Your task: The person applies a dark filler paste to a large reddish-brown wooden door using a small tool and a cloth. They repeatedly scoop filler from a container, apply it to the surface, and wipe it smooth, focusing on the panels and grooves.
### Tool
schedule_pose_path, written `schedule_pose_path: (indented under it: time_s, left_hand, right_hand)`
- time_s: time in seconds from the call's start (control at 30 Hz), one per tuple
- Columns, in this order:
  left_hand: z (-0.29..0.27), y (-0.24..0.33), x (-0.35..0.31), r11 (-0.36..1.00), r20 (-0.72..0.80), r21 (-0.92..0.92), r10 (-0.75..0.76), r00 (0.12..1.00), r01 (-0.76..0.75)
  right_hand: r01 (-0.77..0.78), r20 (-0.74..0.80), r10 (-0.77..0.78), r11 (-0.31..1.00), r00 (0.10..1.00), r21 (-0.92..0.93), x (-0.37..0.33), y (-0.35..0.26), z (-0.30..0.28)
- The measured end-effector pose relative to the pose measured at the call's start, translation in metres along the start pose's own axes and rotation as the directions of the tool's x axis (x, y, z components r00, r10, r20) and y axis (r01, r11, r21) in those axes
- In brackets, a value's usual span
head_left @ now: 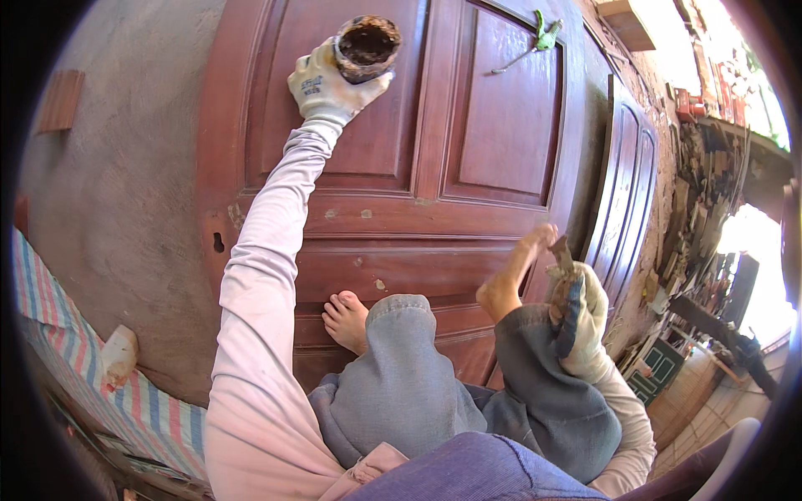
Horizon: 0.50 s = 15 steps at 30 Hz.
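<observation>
- At the top of the frame, left of centre, the left hand (327, 88), gloved, is clamped around a cup (368, 48) (dark and crusted inside) over the red-brown door (484, 221).
- Right of centre, the gloved right hand (590, 317) is closed on a small tool (563, 254), its flared end up, near a bare foot (511, 275).
- At upper right, a green object (547, 36) lies on the door.
</observation>
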<state>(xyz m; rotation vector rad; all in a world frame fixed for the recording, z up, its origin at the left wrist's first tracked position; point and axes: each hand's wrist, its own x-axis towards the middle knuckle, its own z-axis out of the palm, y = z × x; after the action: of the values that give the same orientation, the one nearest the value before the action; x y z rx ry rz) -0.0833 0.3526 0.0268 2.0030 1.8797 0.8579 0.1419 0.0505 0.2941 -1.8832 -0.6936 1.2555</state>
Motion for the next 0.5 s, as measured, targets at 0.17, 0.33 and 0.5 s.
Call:
schedule_pose_path:
  time_s: [0.17, 0.33, 0.5]
  left_hand:
    - [-0.022, 0.009, -0.006, 0.999, 0.157, 0.025, -0.024, 0.987, 0.020]
    - [-0.046, -0.023, -0.013, 0.987, 0.350, 0.111, 0.066, 0.934, -0.112]
    - [-0.073, -0.026, -0.004, 0.978, 0.532, 0.156, 0.034, 0.846, -0.137]
  right_hand:
    - [-0.036, 0.051, 0.043, 0.990, 0.998, -0.136, 0.039, -0.021, 0.034]
    - [-0.111, 0.305, 0.129, 0.991, 0.944, -0.074, 0.077, -0.011, 0.074]
    - [-0.128, 0.267, 0.109, 0.990, 0.957, 0.055, 0.133, 0.007, 0.072]
